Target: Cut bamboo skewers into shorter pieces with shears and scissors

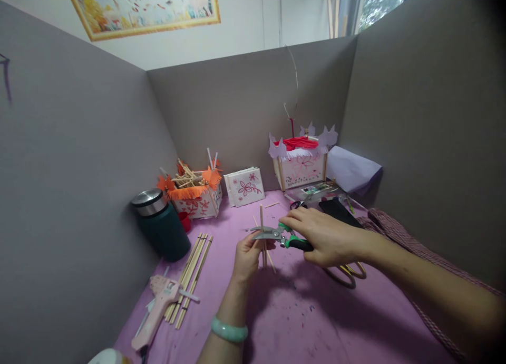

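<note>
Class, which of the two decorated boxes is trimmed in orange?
The box nearer the dark teal bottle; the other box, farther right, is trimmed in pale purple.

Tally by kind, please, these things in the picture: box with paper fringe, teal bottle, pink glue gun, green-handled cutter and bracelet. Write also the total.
Fringed boxes: 2
Teal bottle: 1
Pink glue gun: 1
Green-handled cutter: 1
Bracelet: 1
Total: 6
</note>
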`<act>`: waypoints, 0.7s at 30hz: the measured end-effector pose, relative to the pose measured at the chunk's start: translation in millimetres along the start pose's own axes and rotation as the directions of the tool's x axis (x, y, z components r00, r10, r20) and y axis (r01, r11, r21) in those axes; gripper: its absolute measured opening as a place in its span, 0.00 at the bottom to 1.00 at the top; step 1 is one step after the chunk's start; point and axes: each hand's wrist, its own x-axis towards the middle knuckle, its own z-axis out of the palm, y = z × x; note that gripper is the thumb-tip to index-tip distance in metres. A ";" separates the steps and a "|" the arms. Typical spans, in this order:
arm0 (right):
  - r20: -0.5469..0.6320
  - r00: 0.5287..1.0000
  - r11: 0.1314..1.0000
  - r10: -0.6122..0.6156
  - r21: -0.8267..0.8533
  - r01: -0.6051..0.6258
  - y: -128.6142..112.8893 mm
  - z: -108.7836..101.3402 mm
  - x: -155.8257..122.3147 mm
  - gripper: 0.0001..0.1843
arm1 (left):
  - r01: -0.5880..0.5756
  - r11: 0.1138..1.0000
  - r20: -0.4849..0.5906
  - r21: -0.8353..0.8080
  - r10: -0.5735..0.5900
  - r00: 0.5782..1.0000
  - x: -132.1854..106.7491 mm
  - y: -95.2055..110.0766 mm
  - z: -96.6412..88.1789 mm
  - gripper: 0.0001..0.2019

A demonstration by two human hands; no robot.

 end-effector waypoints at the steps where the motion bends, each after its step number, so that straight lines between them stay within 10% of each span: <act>1: 0.000 1.000 1.000 -0.001 -0.004 0.001 -0.1 0.7 0.1 0.31 | 0.002 1.000 0.000 0.002 -0.002 1.000 0.1 0.0 0.0 0.13; 21: -0.022 1.000 0.998 -0.001 -0.069 0.000 0.4 -0.5 4.2 0.36 | 0.003 1.000 -0.021 0.003 -0.003 1.000 1.5 -4.2 -3.4 0.14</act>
